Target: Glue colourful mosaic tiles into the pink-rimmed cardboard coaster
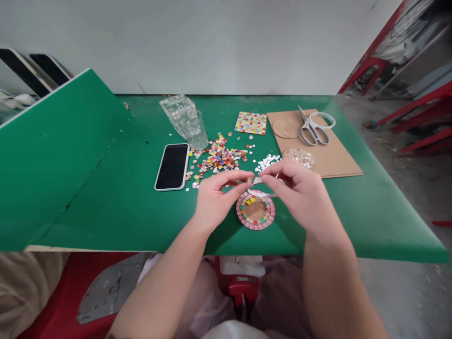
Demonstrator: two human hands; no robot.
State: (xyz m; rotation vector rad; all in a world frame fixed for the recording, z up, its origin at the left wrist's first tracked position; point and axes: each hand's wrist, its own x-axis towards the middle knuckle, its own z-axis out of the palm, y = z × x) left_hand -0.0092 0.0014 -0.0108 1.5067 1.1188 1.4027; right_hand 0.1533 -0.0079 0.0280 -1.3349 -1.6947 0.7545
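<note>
My left hand point(217, 195) is closed in a pinch, with a small pale mosaic tile point(250, 180) between thumb and forefinger. Close beside it, my right hand point(298, 190) pinches a narrow white strip point(260, 193), which curves below the fingertips. Its near end almost meets the tile; I cannot tell whether they touch. Beneath both hands lies a round cardboard disc point(255, 210), edged with a ring of pink tiles and an inner ring of mixed colours. Loose coloured tiles point(221, 155) and a pile of white tiles point(267, 162) are spread just beyond my fingers.
A phone point(172, 167) lies left of the tiles, near a clear cup point(197, 134) holding a plastic sheet. Behind are a colourful mosaic square point(250, 123) and scissors point(312, 129) on a cardboard sheet point(339, 157). A green panel point(52, 160) rises at left.
</note>
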